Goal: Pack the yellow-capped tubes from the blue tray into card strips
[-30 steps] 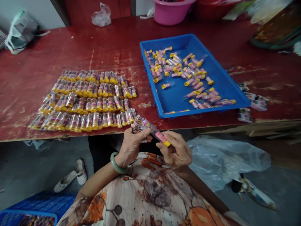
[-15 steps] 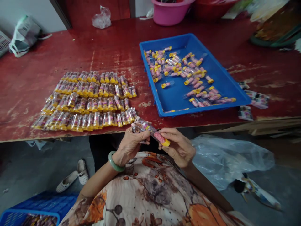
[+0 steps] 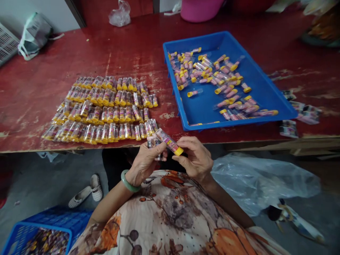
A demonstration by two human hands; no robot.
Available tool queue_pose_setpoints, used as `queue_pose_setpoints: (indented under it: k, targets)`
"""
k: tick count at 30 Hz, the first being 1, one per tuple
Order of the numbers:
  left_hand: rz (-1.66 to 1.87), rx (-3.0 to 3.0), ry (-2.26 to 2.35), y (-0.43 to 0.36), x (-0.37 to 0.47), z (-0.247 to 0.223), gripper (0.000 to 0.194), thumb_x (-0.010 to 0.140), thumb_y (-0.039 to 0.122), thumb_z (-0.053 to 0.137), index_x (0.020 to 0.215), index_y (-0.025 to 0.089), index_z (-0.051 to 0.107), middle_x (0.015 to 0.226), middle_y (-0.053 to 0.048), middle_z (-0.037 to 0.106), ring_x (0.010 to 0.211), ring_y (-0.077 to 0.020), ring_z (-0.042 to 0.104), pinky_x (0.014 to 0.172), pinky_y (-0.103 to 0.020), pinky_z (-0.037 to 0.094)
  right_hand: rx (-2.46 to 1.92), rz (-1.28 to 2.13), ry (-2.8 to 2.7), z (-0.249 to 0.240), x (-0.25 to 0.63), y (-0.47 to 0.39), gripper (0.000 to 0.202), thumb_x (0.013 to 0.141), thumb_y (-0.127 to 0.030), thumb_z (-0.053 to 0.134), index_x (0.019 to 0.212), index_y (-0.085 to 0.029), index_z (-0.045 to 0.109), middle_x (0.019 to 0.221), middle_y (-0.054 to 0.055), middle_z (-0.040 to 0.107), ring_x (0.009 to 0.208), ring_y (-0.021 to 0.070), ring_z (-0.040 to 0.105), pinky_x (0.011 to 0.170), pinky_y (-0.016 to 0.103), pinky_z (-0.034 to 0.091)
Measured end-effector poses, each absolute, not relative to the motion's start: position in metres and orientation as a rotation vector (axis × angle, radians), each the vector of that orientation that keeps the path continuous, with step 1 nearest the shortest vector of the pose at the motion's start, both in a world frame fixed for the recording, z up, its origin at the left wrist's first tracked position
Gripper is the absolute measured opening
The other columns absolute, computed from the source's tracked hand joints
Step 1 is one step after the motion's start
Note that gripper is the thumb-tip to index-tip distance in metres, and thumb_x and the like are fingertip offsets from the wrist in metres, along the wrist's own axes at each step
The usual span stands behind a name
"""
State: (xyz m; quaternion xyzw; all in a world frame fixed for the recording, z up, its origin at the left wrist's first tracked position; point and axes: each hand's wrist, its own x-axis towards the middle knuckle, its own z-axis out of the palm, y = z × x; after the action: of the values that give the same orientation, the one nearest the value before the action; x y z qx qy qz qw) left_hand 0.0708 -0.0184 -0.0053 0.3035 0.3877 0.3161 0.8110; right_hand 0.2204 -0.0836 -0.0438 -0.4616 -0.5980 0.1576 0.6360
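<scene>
A clear tube with a yellow cap [image 3: 178,151] slants between my hands, with a printed sleeve [image 3: 167,139] around it. My left hand [image 3: 145,157], a green bangle on its wrist, pinches the sleeved tube under the thumb. Under the tube, the same hand also holds small printed packets [image 3: 153,142]. My right hand [image 3: 196,156] has its fingers and thumb around the capped end. Just beyond my left hand, on the red table, lie rows of sleeved tubes [image 3: 106,131] with yellow caps. To the right, the blue tray [image 3: 195,109] holds loose yellow-capped tubes with pink contents [image 3: 205,74].
Printed packets [image 3: 305,112] lie right of the tray. A pink basin [image 3: 202,10] and a crumpled clear bag [image 3: 120,14] stand farther back. Below the table are a blue crate [image 3: 70,226] of tubes, white clogs [image 3: 96,187] and a large plastic bag [image 3: 255,177].
The tube has slid deeper into the printed sleeve: its pink contents showed near the cap before and are now covered. My right hand has moved slightly left, and the camera view has shifted.
</scene>
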Motion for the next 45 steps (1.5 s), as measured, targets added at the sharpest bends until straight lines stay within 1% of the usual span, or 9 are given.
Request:
queue_pose_setpoints:
  k: [3, 5, 12, 19, 25, 32, 39, 43, 45]
  targets:
    - [0.659, 0.631, 0.828, -0.016, 0.069, -0.003, 0.037, 0.061, 0.038, 0.09, 0.069, 0.012, 0.065, 0.055, 0.001, 0.059, 0.047, -0.0069, 0.05, 0.046, -0.019, 0.041, -1.033, 0.568, -1.357, -0.04, 0.223, -0.086, 0.035, 0.083, -0.016, 0.071, 0.117, -0.025, 0.066, 0.11, 0.008, 0.062, 0.092, 0.0193, 0.065, 0.069, 0.03, 0.058]
    - [0.635, 0.635, 0.817, -0.016, 0.07, 0.0, 0.037, 0.061, 0.038, 0.09, 0.068, 0.012, 0.064, 0.056, 0.001, 0.059, 0.046, -0.0071, 0.05, 0.046, -0.019, 0.041, -1.042, 0.592, -1.335, -0.037, 0.223, -0.087, 0.032, 0.085, -0.016, 0.067, 0.116, -0.024, 0.067, 0.113, 0.009, 0.063, 0.088, 0.018, 0.067, 0.066, 0.029, 0.058]
    - [0.617, 0.651, 0.804, -0.023, 0.075, 0.004, 0.039, 0.06, 0.041, 0.09, 0.066, 0.012, 0.065, 0.055, 0.001, 0.059, 0.046, -0.0073, 0.049, 0.047, -0.021, 0.041, -1.125, 0.224, -1.35, -0.031, 0.214, -0.086, 0.029, 0.082, -0.01, 0.065, 0.108, -0.022, 0.072, 0.1, 0.008, 0.072, 0.087, 0.0207, 0.07, 0.071, 0.033, 0.059]
    - [0.649, 0.667, 0.774, -0.028, 0.074, 0.0, 0.038, 0.06, 0.039, 0.09, 0.064, 0.012, 0.065, 0.055, 0.0, 0.059, 0.046, -0.0077, 0.049, 0.046, -0.021, 0.04, -1.119, 0.144, -1.304, -0.025, 0.209, -0.085, 0.026, 0.08, -0.003, 0.065, 0.097, -0.022, 0.074, 0.089, 0.004, 0.074, 0.073, 0.0154, 0.069, 0.059, 0.026, 0.056]
    - [0.632, 0.656, 0.779, -0.029, 0.072, 0.001, 0.037, 0.062, 0.04, 0.09, 0.068, 0.012, 0.066, 0.054, 0.001, 0.059, 0.046, -0.0079, 0.05, 0.046, -0.021, 0.041, -1.169, 0.142, -1.3, -0.025, 0.208, -0.086, 0.016, 0.082, -0.009, 0.066, 0.089, -0.021, 0.073, 0.087, 0.005, 0.074, 0.071, 0.0163, 0.07, 0.057, 0.028, 0.057]
    - [0.63, 0.657, 0.794, -0.029, 0.073, 0.002, 0.04, 0.059, 0.041, 0.091, 0.065, 0.012, 0.064, 0.054, 0.001, 0.059, 0.046, -0.0075, 0.049, 0.044, -0.02, 0.04, -1.14, 0.145, -1.319, -0.026, 0.208, -0.088, 0.023, 0.082, -0.006, 0.063, 0.096, -0.021, 0.072, 0.09, 0.006, 0.072, 0.073, 0.0152, 0.068, 0.059, 0.027, 0.056]
    - [0.62, 0.639, 0.799, -0.027, 0.073, 0.0, 0.039, 0.059, 0.04, 0.091, 0.066, 0.012, 0.064, 0.054, 0.001, 0.058, 0.046, -0.0075, 0.05, 0.044, -0.021, 0.04, -1.168, 0.135, -1.32, -0.027, 0.209, -0.086, 0.02, 0.082, -0.008, 0.063, 0.093, -0.022, 0.073, 0.089, 0.005, 0.073, 0.071, 0.0162, 0.069, 0.058, 0.028, 0.056]
    - [0.633, 0.614, 0.814, -0.029, 0.071, 0.0, 0.036, 0.062, 0.038, 0.089, 0.07, 0.012, 0.066, 0.059, 0.0, 0.06, 0.047, -0.0073, 0.052, 0.044, -0.019, 0.04, -1.162, 0.163, -1.35, -0.026, 0.208, -0.088, 0.024, 0.081, -0.005, 0.066, 0.097, -0.022, 0.073, 0.092, 0.004, 0.072, 0.076, 0.0175, 0.069, 0.064, 0.03, 0.058]
    - [0.651, 0.606, 0.811, -0.029, 0.066, 0.001, 0.038, 0.06, 0.039, 0.09, 0.072, 0.012, 0.066, 0.062, 0.0, 0.062, 0.047, -0.0073, 0.052, 0.045, -0.02, 0.041, -1.175, 0.204, -1.4, -0.025, 0.206, -0.089, 0.027, 0.08, -0.005, 0.068, 0.1, -0.023, 0.073, 0.094, 0.005, 0.072, 0.079, 0.0184, 0.069, 0.068, 0.032, 0.059]
